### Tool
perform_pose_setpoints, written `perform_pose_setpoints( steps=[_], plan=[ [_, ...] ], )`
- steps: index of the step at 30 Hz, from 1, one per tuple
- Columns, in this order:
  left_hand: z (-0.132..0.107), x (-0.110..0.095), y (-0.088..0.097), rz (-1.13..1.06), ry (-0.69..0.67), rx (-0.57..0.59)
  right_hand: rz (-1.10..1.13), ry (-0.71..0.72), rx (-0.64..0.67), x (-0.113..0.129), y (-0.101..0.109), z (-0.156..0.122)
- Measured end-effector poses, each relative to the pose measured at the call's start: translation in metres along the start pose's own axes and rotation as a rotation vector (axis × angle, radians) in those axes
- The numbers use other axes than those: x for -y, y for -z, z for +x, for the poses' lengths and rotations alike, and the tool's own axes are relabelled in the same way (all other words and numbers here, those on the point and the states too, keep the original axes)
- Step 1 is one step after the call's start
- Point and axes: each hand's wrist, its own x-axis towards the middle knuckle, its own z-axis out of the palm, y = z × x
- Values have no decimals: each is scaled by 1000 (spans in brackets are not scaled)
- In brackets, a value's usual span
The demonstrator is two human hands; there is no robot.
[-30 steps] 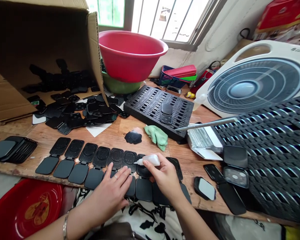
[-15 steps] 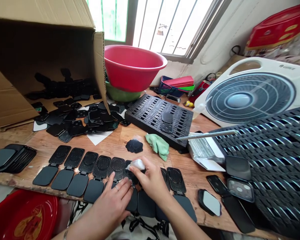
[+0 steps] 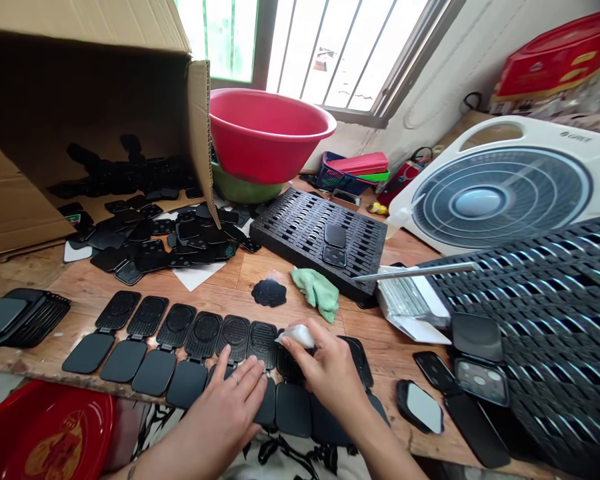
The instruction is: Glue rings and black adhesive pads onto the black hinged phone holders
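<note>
A row of open black hinged cases [image 3: 180,343] lies along the front edge of the wooden table [image 3: 240,263]. My right hand [image 3: 330,373] is closed round a small white squeeze bottle [image 3: 296,335], its tip pointing left and down over one of the cases near the right end of the row. My left hand [image 3: 230,407] lies flat, fingers stretched out, pressing on the lower halves of the cases just left of the bottle. A ring shows on one finger.
An open cardboard box [image 3: 80,113] spills black parts [image 3: 155,233] at back left. Behind stand a red basin [image 3: 267,133], a black slotted tray [image 3: 320,233], a green cloth [image 3: 317,290] and a white fan [image 3: 500,187]. Black trays [image 3: 555,313] fill the right; a mirror piece [image 3: 420,405] lies nearby.
My right hand has moved the bottle about along the right end of the row, tip now lower and further right than half a second ago. The left hand stays pressed on the cases.
</note>
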Motion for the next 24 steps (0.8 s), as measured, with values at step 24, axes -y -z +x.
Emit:
perform_pose_setpoints(
  steps=[24],
  plan=[
    [-34, 18, 13, 19, 135, -12, 389, -124, 125, 17, -41, 13]
  ],
)
